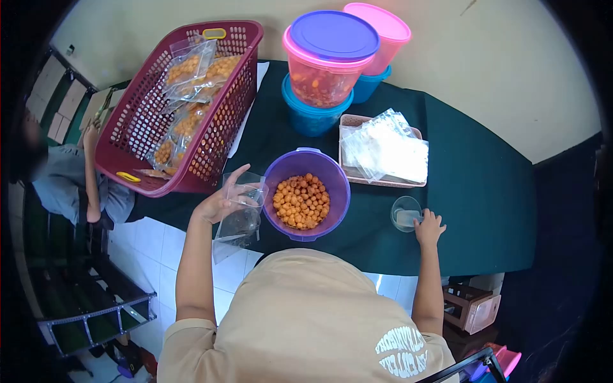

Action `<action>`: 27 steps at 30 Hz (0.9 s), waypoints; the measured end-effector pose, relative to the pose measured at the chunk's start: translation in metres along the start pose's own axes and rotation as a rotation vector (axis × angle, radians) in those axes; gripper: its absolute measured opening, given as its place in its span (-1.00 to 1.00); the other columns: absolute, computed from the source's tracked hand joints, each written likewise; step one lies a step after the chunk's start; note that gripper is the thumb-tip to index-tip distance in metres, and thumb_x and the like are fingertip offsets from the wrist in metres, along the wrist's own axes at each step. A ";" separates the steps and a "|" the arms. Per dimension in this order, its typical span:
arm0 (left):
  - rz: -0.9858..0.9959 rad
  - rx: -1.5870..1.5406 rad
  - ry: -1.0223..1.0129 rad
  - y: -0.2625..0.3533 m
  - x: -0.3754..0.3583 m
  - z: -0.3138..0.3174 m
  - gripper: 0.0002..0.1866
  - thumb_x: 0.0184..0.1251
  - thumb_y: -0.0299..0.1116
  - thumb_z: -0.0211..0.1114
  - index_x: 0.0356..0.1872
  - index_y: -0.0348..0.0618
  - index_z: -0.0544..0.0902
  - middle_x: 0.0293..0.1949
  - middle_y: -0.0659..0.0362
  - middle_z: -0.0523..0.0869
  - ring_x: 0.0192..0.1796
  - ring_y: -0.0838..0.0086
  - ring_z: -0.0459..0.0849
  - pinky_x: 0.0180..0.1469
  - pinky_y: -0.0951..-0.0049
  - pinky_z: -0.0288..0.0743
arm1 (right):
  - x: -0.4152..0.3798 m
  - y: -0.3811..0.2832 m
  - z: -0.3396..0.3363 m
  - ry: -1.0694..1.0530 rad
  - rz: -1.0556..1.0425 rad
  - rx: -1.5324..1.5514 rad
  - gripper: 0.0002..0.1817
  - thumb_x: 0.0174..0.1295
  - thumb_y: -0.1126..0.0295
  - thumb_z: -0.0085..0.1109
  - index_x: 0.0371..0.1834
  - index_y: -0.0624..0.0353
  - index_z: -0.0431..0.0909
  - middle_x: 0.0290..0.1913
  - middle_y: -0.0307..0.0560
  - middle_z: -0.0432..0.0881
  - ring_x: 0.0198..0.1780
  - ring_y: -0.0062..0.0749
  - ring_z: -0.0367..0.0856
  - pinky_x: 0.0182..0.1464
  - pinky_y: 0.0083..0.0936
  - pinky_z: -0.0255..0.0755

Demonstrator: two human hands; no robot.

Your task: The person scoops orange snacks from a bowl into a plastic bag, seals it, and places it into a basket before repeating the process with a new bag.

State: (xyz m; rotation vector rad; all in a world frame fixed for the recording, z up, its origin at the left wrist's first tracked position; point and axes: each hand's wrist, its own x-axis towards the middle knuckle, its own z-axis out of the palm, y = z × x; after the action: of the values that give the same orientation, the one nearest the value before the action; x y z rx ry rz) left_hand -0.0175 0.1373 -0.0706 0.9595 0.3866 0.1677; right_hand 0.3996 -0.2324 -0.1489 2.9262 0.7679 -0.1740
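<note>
My left hand (pixel 220 203) grips a clear plastic bag (pixel 236 235) that hangs down over the table's front edge. A clear, cup-like plastic ring (pixel 248 193) sits at the bag's mouth, against the hand's fingers. Just right of it stands a purple tub (pixel 341 191), part filled with round orange-brown snack balls (pixel 300 203). Farther right, my right hand (pixel 430 228) is closed at the edge of a small clear plastic cup (pixel 405 210). Something whitish and rectangular shows in or under this cup; I cannot make out which.
A maroon basket (pixel 220 137) holds several filled snack bags (pixel 191 70). Behind the tub are stacked lidded containers (pixel 329 76). A pink tray (pixel 383 182) carries flat clear bags (pixel 389 150). Another person (pixel 67 175) sits at the left. Dark green cloth (pixel 472 191) covers the table.
</note>
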 end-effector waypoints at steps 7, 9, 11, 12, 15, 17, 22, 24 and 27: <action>0.067 -0.088 0.062 -0.011 -0.004 0.006 0.35 -0.43 0.04 0.62 0.49 0.13 -0.06 0.31 -0.08 0.35 0.05 0.26 0.63 0.26 0.15 0.38 | 0.003 0.012 -0.001 0.018 -0.073 -0.040 -0.63 0.18 0.03 0.22 -0.09 0.01 0.59 -0.02 -0.12 0.58 0.14 -0.13 0.46 0.23 0.33 0.15; 0.068 -0.090 0.070 -0.012 -0.001 0.008 0.35 -0.44 0.05 0.62 0.49 0.12 -0.05 0.29 -0.08 0.36 0.04 0.26 0.63 0.25 0.15 0.38 | 0.007 0.024 0.008 -0.013 -0.090 -0.013 -0.63 0.19 0.02 0.21 -0.13 0.05 0.60 -0.10 -0.07 0.61 0.06 -0.12 0.53 0.19 0.24 0.26; 0.058 -0.043 0.066 -0.009 0.001 0.011 0.37 -0.46 0.04 0.64 0.49 0.12 -0.06 0.26 -0.06 0.38 0.04 0.25 0.63 0.22 0.17 0.40 | 0.010 0.036 0.016 -0.190 -0.086 0.267 -0.65 0.26 0.08 0.16 -0.24 0.18 0.53 -0.33 -0.05 0.63 -0.24 -0.06 0.61 -0.10 -0.11 0.45; 0.060 -0.048 0.068 -0.007 0.001 0.014 0.37 -0.46 0.04 0.64 0.49 0.12 -0.06 0.26 -0.06 0.38 0.04 0.25 0.63 0.22 0.17 0.40 | 0.006 0.036 0.013 -0.190 -0.089 0.263 -0.65 0.26 0.08 0.16 -0.24 0.18 0.53 -0.33 -0.05 0.63 -0.24 -0.06 0.61 -0.10 -0.11 0.45; 0.071 0.035 0.095 0.000 0.002 0.026 0.40 -0.48 0.03 0.65 0.50 0.12 -0.09 0.23 -0.05 0.39 0.03 0.24 0.63 0.20 0.19 0.41 | -0.021 0.009 -0.030 0.042 -0.098 0.436 -0.68 0.32 0.18 0.12 -0.29 0.28 0.45 -0.50 0.02 0.58 -0.42 0.03 0.54 -0.28 -0.22 0.41; 0.060 0.099 0.036 0.002 0.004 0.031 0.43 -0.51 0.04 0.67 0.50 0.12 -0.10 0.24 -0.06 0.36 0.02 0.24 0.62 0.19 0.22 0.41 | -0.046 -0.025 -0.074 0.129 -0.029 0.766 -0.79 0.34 0.31 0.08 -0.24 0.27 0.46 -0.34 0.13 0.61 -0.29 0.08 0.57 -0.24 -0.21 0.41; 0.015 0.145 0.007 0.003 0.018 0.039 0.44 -0.55 0.05 0.69 0.49 0.11 -0.07 0.13 0.02 0.40 -0.01 0.27 0.61 0.15 0.24 0.43 | -0.090 -0.134 -0.149 0.303 -0.917 0.554 -0.82 0.16 0.44 0.15 -0.17 0.16 0.55 -0.36 -0.01 0.63 -0.39 -0.15 0.62 -0.37 -0.30 0.45; 0.007 0.181 -0.025 0.005 0.021 0.043 0.39 -0.50 -0.03 0.69 0.48 0.09 -0.04 0.06 0.05 0.40 -0.04 0.30 0.59 0.12 0.27 0.44 | -0.090 -0.174 -0.150 0.187 -1.030 0.396 -0.82 0.12 0.45 0.11 -0.19 0.12 0.56 -0.40 -0.08 0.62 -0.40 -0.22 0.64 -0.39 -0.32 0.48; -0.022 0.247 -0.089 0.006 0.025 0.043 0.34 -0.46 -0.11 0.68 0.46 0.07 -0.02 0.03 0.07 0.39 -0.06 0.32 0.57 0.10 0.31 0.44 | -0.058 -0.220 -0.103 0.096 -1.051 0.168 -0.84 0.14 0.44 0.05 -0.22 0.10 0.55 -0.43 -0.08 0.61 -0.40 -0.20 0.66 -0.42 -0.32 0.51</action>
State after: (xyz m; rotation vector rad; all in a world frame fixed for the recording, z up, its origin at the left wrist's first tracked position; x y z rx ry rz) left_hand 0.0230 0.1154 -0.0502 1.2009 0.3409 0.0578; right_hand 0.2492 -0.0556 -0.0561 2.3359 2.2971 -0.1762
